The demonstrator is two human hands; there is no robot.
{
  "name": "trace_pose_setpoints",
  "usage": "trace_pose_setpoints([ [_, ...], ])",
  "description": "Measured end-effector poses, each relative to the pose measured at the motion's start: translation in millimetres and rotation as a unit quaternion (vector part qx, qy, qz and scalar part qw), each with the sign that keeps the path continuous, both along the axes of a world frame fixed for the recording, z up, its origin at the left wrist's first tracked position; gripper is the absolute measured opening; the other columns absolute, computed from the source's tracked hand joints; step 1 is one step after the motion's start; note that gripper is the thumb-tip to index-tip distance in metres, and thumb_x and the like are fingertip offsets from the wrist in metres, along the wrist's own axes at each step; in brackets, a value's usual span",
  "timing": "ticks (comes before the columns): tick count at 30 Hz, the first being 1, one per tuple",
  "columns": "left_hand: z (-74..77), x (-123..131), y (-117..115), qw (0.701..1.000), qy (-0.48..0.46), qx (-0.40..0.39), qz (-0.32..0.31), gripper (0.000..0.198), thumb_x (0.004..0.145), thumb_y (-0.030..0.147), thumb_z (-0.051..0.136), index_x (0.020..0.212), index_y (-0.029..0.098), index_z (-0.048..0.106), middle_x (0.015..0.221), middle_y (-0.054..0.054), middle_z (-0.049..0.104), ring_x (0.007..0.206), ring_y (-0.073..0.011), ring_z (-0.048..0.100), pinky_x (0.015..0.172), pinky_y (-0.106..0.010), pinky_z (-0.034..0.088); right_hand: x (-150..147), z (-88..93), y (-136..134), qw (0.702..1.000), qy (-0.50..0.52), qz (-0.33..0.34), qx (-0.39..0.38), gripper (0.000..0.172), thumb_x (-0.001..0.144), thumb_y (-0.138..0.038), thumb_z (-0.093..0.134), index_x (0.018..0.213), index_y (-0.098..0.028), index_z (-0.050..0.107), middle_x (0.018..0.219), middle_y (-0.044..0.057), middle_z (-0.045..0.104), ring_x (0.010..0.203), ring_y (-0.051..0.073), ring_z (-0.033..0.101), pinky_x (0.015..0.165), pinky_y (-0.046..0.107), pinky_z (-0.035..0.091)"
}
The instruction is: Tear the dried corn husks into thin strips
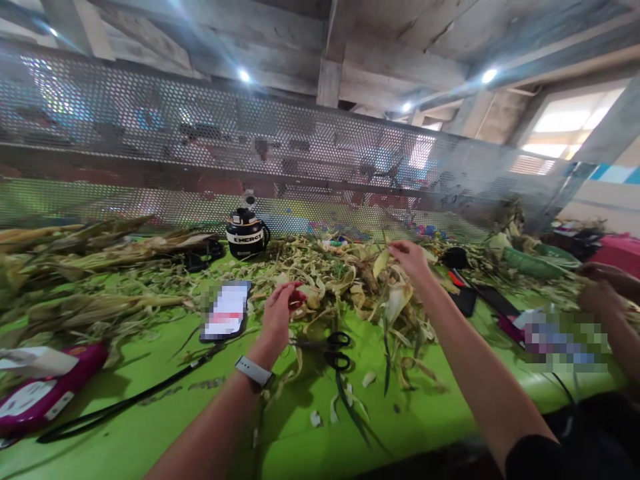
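A big green table (150, 373) is full of dry corn leaves. The pile of husks (340, 280) lies in the middle of the table and runs back to the far edge.

The right hand (411, 259) is up over the pile. Its finger and thumb are pinched shut on a thin husk leaf (382, 263), which sits just above the pile, a bit toward the far edge.

The left hand (281, 312) is at the near side of the pile. It has a watch (254, 371) on its wrist. The fingers are curled in and touch the husks, but I cannot tell if they grip anything.

Black scissors (334, 351) lie flat on the table between the two arms, just beside the near side of the pile. A phone (227, 312) lies to the left of the left hand, close to it. A long black strap (125, 403) runs from the phone toward the near left corner. A pink box (47, 390) sits by the left edge. A black jug (246, 233) stands near the far edge, left of the pile. More long corn stalks (85, 260) lie along the far left side.

Behind the table stands a metal wall with small holes (150, 133).

At the right edge, another person's hands (603, 287) are over more husks, well apart from the right hand.
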State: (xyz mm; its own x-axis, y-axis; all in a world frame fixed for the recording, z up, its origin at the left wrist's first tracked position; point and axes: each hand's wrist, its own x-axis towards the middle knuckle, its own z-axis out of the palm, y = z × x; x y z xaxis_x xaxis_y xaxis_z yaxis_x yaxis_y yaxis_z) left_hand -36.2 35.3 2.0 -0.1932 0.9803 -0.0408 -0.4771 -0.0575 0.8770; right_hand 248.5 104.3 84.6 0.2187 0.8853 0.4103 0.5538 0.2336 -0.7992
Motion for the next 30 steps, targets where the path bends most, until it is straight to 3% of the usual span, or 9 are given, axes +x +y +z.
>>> trace_pose_setpoints([
  [4, 0.9, 0.4, -1.8, 1.000, 0.017, 0.001, -0.013, 0.028, 0.065, 0.039, 0.065, 0.079, 0.015, 0.068, 0.061, -0.002, 0.061, 0.058, -0.0138, 0.056, 0.053, -0.023, 0.042, -8.6, 25.2, -13.7, 0.995, 0.093, 0.046, 0.006, 0.029, 0.065, -0.046, 0.065, 0.073, -0.019, 0.057, 0.067, -0.001, 0.063, 0.061, 0.012, 0.058, 0.058, 0.024, 0.046],
  [7, 5.6, 3.5, -7.6, 0.998, 0.040, 0.025, -0.038, 0.028, 0.067, 0.039, 0.065, 0.082, 0.016, 0.067, 0.067, -0.003, 0.063, 0.064, -0.0153, 0.059, 0.057, -0.024, 0.044, -25.8, 47.7, -28.8, 0.962, 0.231, 0.141, -0.033, 0.027, 0.060, -0.036, 0.074, 0.072, -0.018, 0.057, 0.065, -0.002, 0.062, 0.058, 0.009, 0.058, 0.055, 0.020, 0.046],
  [11, 16.4, 8.9, -21.9, 0.982, 0.065, 0.123, -0.131, 0.040, 0.067, 0.034, 0.070, 0.105, 0.020, 0.063, 0.105, -0.008, 0.066, 0.100, -0.0192, 0.058, 0.080, -0.026, 0.045, -64.7, 60.8, -49.3, 0.942, 0.242, 0.216, -0.085, 0.021, 0.066, -0.030, 0.072, 0.076, -0.017, 0.059, 0.064, -0.002, 0.063, 0.050, 0.007, 0.056, 0.047, 0.018, 0.042],
  [14, 20.2, 11.6, -29.9, 0.965, 0.037, 0.139, -0.219, 0.046, 0.068, 0.038, 0.070, 0.110, 0.021, 0.062, 0.113, -0.009, 0.063, 0.109, -0.0206, 0.054, 0.087, -0.027, 0.043, -94.5, 50.9, -58.1, 0.921, 0.216, 0.288, -0.149, 0.019, 0.067, -0.029, 0.071, 0.075, -0.017, 0.059, 0.063, -0.002, 0.063, 0.050, 0.007, 0.056, 0.048, 0.019, 0.043],
  [17, 16.3, 12.7, -29.6, 0.955, 0.043, 0.111, -0.273, 0.035, 0.066, 0.040, 0.072, 0.092, 0.017, 0.068, 0.087, -0.007, 0.067, 0.081, -0.0176, 0.060, 0.074, -0.026, 0.045, -111.7, 31.7, -58.1, 0.895, 0.205, 0.343, -0.197, 0.021, 0.065, -0.031, 0.073, 0.072, -0.017, 0.060, 0.060, -0.004, 0.061, 0.049, 0.007, 0.054, 0.048, 0.018, 0.042],
  [21, 9.4, 13.9, -23.5, 0.959, 0.083, 0.092, -0.254, 0.028, 0.064, 0.040, 0.073, 0.068, 0.014, 0.063, 0.060, 0.002, 0.054, 0.054, -0.0078, 0.045, 0.052, -0.019, 0.037, -113.6, 8.6, -55.3, 0.888, 0.284, 0.312, -0.181, 0.021, 0.065, -0.033, 0.074, 0.072, -0.019, 0.061, 0.062, -0.004, 0.061, 0.053, 0.007, 0.055, 0.050, 0.018, 0.044],
  [25, 9.6, 15.7, -22.4, 0.963, 0.095, 0.086, -0.238, 0.036, 0.059, 0.046, 0.075, 0.066, 0.014, 0.060, 0.058, 0.003, 0.051, 0.051, -0.0066, 0.042, 0.048, -0.018, 0.033, -109.2, -8.7, -59.4, 0.839, 0.359, 0.318, -0.258, 0.026, 0.068, -0.040, 0.069, 0.082, -0.019, 0.065, 0.071, 0.001, 0.067, 0.063, 0.013, 0.062, 0.059, 0.022, 0.049],
  [27, 10.3, 16.2, -22.7, 0.962, 0.105, 0.074, -0.242, 0.038, 0.058, 0.049, 0.074, 0.065, 0.015, 0.059, 0.054, 0.005, 0.048, 0.046, -0.0052, 0.039, 0.044, -0.018, 0.029, -108.6, -17.0, -60.3, 0.826, 0.362, 0.329, -0.281, 0.029, 0.062, -0.033, 0.075, 0.085, -0.018, 0.066, 0.071, 0.001, 0.067, 0.062, 0.012, 0.061, 0.058, 0.021, 0.049],
  [30, 8.7, 16.2, -21.5, 0.961, 0.128, 0.053, -0.238, 0.041, 0.059, 0.052, 0.072, 0.063, 0.015, 0.056, 0.049, 0.007, 0.043, 0.040, -0.0035, 0.032, 0.039, -0.018, 0.023, -107.8, -27.3, -56.5, 0.823, 0.403, 0.312, -0.250, 0.038, 0.053, -0.021, 0.080, 0.087, -0.019, 0.066, 0.066, -0.004, 0.063, 0.056, 0.008, 0.057, 0.056, 0.017, 0.047],
])
